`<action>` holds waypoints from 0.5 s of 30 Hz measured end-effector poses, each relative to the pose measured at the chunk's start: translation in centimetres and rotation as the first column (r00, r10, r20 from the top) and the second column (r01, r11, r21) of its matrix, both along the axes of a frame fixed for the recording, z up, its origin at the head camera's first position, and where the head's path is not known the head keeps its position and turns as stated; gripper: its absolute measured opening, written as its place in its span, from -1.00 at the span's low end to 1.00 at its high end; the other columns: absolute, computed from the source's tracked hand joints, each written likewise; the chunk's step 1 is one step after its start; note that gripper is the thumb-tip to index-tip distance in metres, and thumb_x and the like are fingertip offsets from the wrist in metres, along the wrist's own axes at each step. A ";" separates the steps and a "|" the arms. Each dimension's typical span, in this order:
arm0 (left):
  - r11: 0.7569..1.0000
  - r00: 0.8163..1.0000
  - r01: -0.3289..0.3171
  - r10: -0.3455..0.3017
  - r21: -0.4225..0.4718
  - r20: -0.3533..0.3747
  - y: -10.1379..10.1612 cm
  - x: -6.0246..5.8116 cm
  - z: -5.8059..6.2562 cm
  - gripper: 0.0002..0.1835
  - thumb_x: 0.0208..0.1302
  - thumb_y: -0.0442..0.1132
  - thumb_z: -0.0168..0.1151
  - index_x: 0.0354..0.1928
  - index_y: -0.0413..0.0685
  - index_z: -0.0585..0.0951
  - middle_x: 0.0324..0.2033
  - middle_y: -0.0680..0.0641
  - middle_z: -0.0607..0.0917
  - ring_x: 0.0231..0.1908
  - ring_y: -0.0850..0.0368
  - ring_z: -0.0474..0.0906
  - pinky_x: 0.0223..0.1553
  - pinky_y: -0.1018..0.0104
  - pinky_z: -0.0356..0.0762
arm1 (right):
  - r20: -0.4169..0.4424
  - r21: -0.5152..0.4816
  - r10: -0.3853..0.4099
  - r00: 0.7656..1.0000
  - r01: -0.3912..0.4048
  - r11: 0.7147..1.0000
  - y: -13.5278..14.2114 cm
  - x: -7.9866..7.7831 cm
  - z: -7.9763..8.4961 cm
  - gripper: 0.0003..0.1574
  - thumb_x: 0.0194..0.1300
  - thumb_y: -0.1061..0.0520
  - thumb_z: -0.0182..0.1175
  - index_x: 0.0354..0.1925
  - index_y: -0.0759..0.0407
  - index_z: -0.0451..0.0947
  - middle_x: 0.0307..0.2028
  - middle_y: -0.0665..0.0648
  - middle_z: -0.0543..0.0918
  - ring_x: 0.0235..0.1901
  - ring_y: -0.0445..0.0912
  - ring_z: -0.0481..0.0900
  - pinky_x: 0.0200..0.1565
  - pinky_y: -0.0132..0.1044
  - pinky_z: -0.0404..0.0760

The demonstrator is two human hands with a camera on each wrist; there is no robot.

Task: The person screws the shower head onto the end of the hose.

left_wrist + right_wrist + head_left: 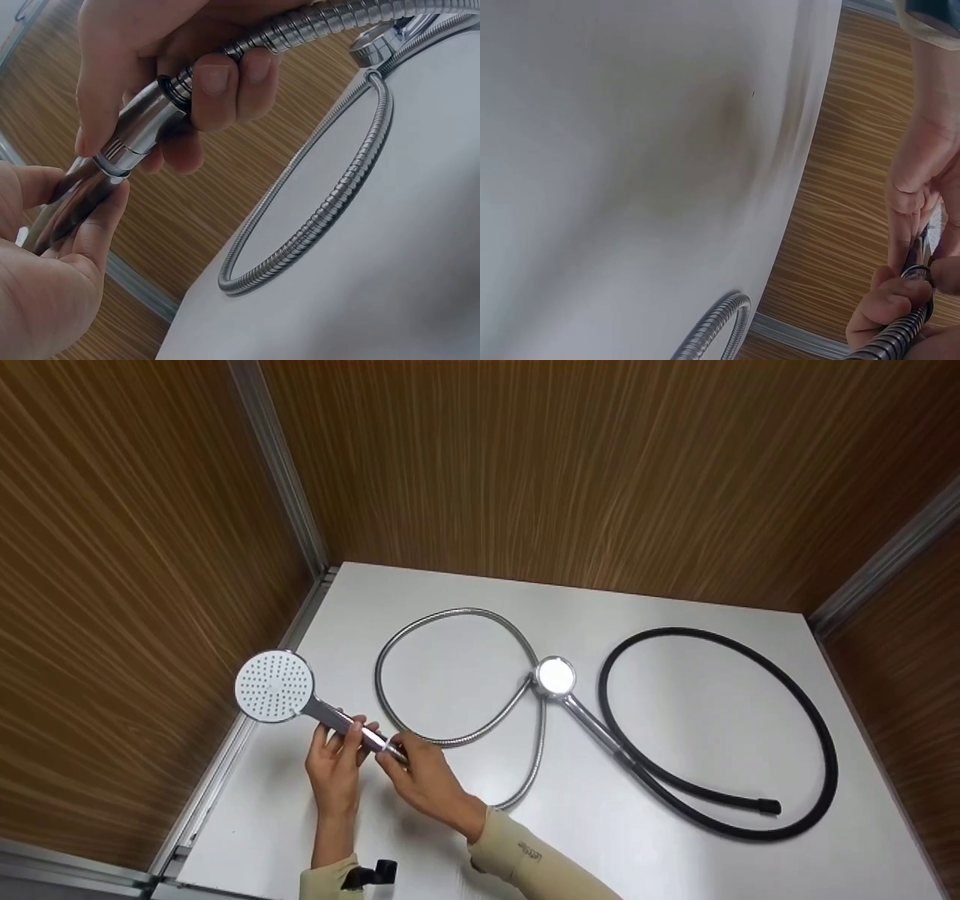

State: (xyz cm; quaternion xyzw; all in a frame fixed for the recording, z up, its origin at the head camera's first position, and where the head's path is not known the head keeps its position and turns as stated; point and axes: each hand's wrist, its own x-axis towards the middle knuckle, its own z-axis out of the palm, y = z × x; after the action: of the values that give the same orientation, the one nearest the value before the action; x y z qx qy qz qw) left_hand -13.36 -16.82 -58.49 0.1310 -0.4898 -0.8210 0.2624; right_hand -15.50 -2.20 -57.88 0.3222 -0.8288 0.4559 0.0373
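My left hand (334, 771) grips the chrome handle of a shower head (274, 687) with a round white nozzle face, held up over the table's left side. At the handle's lower end, my right hand (430, 781) pinches the connector (148, 118) of a flexible metal hose (463, 610). In the left wrist view the connector sits right up against the handle, with a thin pale ring at the joint. Ribbed hose runs out from under the right fingers and loops on the table. The right wrist view shows both hands close together around the joint.
A smaller chrome shower head (556, 676) lies mid-table, its head overlapping the metal hose. A black hose (831, 757) extends from its handle in a wide loop on the right. Wood-grain panels (525, 472) enclose the white table (585, 847).
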 end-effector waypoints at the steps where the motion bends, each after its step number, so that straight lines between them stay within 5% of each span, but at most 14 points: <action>1: 1.000 1.000 -0.001 0.001 0.003 -0.001 0.0 0.0 0.0 -0.58 0.47 -0.49 0.23 0.30 -0.34 0.43 -0.20 -0.09 0.81 -0.22 0.09 0.84 -0.04 0.20 0.85 | -0.010 0.001 -0.001 1.000 0.001 1.000 0.0 0.0 0.0 -0.71 0.57 0.01 0.23 -0.04 0.24 0.58 -0.43 0.02 0.57 -0.45 -0.32 0.34 -0.43 -0.60 0.33; 15: 1.000 0.999 0.006 -0.005 0.018 -0.042 0.4 -0.1 0.1 -0.64 0.47 -0.50 0.23 0.24 -0.28 0.48 -0.21 -0.08 0.82 -0.22 0.08 0.85 -0.03 0.18 0.84 | -0.046 -0.013 0.024 0.999 -0.024 1.000 0.3 -0.1 0.0 -0.74 0.57 0.09 0.23 0.02 0.21 0.43 -0.33 0.08 0.71 -0.40 -0.34 0.44 -0.37 -0.65 0.43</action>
State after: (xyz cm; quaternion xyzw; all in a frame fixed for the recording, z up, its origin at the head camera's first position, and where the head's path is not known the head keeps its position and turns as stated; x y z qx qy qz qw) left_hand -13.45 -16.41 -58.36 0.1146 -0.4772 -0.8287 0.2691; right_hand -15.63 -1.89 -57.85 0.3422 -0.8208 0.4543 0.0530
